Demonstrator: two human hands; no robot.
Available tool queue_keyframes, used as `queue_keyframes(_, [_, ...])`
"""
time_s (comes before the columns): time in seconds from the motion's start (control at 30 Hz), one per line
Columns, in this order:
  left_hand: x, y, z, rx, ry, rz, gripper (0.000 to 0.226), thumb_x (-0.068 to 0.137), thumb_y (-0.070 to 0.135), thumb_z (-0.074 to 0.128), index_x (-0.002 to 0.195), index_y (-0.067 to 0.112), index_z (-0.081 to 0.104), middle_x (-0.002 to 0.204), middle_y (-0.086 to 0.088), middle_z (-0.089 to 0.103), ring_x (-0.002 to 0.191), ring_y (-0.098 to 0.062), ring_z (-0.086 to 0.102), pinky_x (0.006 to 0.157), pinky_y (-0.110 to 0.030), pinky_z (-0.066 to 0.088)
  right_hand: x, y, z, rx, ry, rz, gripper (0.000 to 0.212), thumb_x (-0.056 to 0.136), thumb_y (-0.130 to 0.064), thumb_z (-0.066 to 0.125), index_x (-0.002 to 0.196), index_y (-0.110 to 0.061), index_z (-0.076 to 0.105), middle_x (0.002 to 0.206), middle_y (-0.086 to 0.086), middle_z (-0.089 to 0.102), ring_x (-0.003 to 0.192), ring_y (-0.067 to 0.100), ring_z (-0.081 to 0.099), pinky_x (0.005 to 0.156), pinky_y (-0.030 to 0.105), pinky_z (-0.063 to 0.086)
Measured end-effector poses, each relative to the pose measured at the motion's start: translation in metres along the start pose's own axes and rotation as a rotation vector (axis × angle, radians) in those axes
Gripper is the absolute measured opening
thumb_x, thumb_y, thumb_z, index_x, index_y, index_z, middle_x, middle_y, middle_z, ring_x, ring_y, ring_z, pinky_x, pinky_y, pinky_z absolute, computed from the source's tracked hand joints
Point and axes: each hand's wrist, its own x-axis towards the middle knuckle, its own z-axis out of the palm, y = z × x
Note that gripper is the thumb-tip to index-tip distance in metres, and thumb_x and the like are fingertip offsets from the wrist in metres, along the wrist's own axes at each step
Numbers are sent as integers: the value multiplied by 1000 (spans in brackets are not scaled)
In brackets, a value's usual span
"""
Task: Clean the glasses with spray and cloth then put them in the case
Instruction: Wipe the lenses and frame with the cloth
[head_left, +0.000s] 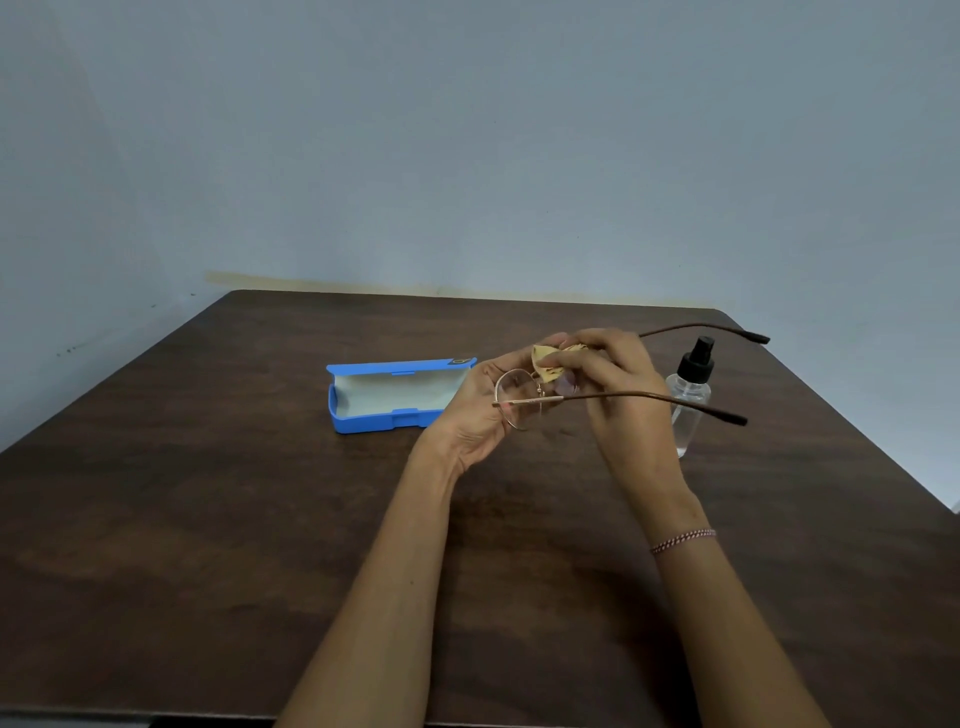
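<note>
Thin-rimmed glasses (613, 397) with brown temples are held above the table, temples unfolded and pointing right. My left hand (480, 410) grips the frame by the nearer round lens. My right hand (618, 395) pinches a small yellow cloth (548, 361) against the farther lens, which the cloth and fingers mostly hide. A blue glasses case (384, 415) lies open on the table just left of my hands, its pale lining showing and nothing inside. A clear spray bottle (688, 395) with a black nozzle stands upright to the right, partly behind my right hand.
The dark wooden table (208, 519) runs back to a pale blue-grey wall (467, 156). Its right edge falls away just beyond the spray bottle. A beaded bracelet (683, 539) sits on my right wrist.
</note>
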Motion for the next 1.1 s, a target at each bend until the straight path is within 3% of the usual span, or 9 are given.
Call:
queue_keyframes(0.17, [0,-2,0,-29,-10,4,44,82,-7,60,122,11,58,107,-4,69,98,-17,65,92,-32,52,-2,3,2,-104,4,88,38,76,13,59,106,-7,69,101,9,61,96,20,53,85,10,37])
queue_keyframes(0.27, [1,1,-1,-118,25,52,48,68,-2,74,113,12,65,107,-8,70,100,-20,66,87,-30,54,-1,0,4,-143,-30,60,30,78,9,63,104,-5,69,99,8,64,92,23,58,81,19,43])
queue_keyframes(0.4, [4,2,-9,-116,108,74,33,83,-11,56,113,3,58,120,-18,62,103,-23,64,81,-28,54,-1,-3,2,-74,-53,11,30,78,9,64,103,-6,70,98,5,65,94,21,60,81,27,49])
queue_keyframes(0.47, [4,0,-9,-98,97,63,32,80,-10,58,110,0,59,127,-20,57,103,-22,64,79,-27,54,-1,-3,2,-52,-35,-12,32,79,9,63,107,-5,68,100,7,64,96,19,57,85,23,46])
queue_keyframes(0.57, [4,-2,-2,-80,53,26,48,73,-3,64,120,8,60,110,-8,66,97,-18,64,81,-28,55,-1,0,6,-95,-8,20,35,78,11,62,111,-2,66,102,10,62,95,21,55,88,14,38])
queue_keyframes(0.63, [4,-2,0,-77,56,36,47,77,-8,60,121,7,58,106,-7,68,96,-19,64,85,-29,55,-1,2,8,-124,0,67,34,77,12,62,109,0,66,100,12,62,93,26,57,85,16,39])
queue_keyframes(0.8, [4,1,-4,-111,115,89,42,71,-2,63,111,10,63,107,-10,68,101,-23,65,87,-31,54,-2,-3,6,-87,-24,48,28,77,9,63,102,-3,68,96,8,63,88,24,60,74,29,51])
queue_keyframes(1.0, [3,-1,-4,-118,69,81,48,70,-2,73,115,9,62,107,-6,70,99,-19,66,81,-27,54,-2,-6,7,-86,-21,44,30,79,10,62,106,-2,67,100,9,62,94,23,59,82,20,45])
queue_keyframes(1.1, [5,-2,-3,-101,81,68,46,71,-5,63,116,8,61,108,-8,69,97,-21,66,80,-28,54,-1,-3,7,-109,-4,123,28,80,8,61,106,-2,68,100,9,62,92,24,59,78,24,48])
